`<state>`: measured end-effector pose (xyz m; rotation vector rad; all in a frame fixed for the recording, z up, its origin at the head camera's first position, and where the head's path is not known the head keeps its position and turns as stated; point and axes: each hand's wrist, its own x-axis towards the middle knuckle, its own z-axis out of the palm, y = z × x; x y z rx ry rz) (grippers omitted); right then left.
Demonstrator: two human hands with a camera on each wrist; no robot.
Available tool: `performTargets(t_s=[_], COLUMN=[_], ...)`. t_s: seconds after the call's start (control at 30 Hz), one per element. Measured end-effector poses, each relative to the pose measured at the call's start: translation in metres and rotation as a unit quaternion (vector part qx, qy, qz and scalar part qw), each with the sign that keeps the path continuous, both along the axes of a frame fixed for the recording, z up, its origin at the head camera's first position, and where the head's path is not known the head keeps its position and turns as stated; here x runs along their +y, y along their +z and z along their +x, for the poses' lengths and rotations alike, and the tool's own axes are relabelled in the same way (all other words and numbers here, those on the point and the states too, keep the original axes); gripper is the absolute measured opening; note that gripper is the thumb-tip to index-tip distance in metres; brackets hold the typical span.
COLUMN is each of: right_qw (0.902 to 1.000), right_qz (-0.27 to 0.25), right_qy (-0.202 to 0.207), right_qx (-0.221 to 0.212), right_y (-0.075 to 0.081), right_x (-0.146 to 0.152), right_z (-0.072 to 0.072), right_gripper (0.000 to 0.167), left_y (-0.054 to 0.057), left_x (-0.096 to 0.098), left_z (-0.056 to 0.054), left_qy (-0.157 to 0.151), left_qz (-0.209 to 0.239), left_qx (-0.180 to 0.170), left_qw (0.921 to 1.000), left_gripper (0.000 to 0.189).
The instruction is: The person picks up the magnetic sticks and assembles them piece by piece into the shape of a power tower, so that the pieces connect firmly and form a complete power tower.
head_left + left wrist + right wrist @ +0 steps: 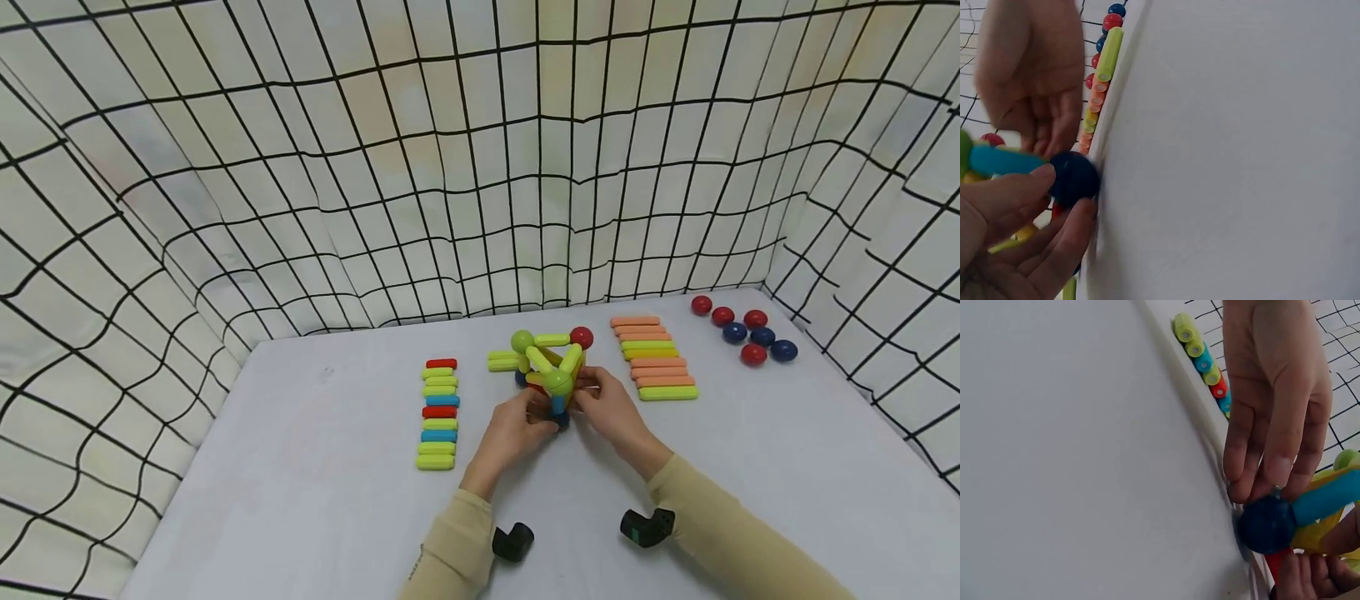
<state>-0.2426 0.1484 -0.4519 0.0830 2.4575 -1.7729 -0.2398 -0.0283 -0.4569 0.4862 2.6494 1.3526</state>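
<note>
Hands [516,431] [613,410] grip one ball-and-rod frame [558,382]; ten lined-up rods [439,412] lie toward the worktop's [315,500] left edge, seven balls [762,336] near its far right corner.

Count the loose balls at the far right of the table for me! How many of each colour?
Red balls: 4
Blue balls: 3
Total: 7 loose balls
</note>
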Motion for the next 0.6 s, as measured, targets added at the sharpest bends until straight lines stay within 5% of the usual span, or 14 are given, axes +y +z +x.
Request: performTargets(t_s=[0.13,0.23,0.4,0.6], right_qw=[0.9993,0.9971,0.9883,0.9834], right_qz=[0.031,0.068,0.13,0.154], right_qy=[0.018,0.034,0.045,0.04], right_qx=[-0.012,0.003,0.065,0.088], right_y=[-0.005,-0.01,-0.016,-0.017], right_x=[0.007,0.006,0.001,0.003], right_z=[0.01,0.014,0.012,0.009], right_gripper=[0.054,0.054,0.048,0.044], left_y=[0.006,0.016,0.025,0.026], left_x=[-0.007,-0.014,-0.024,-0.027], left_z=[-0.006,-0.018,-0.044,-0.061], left_qy=[0.014,0.093,0.228,0.257], left_qz=[0.014,0.043,0.119,0.117], left_qx=[-0.015,-0.015,-0.013,-0.022], left_qw=[0.9997,0.9947,0.9664,0.9589], left_gripper=[0.017,0.013,0.016,0.025])
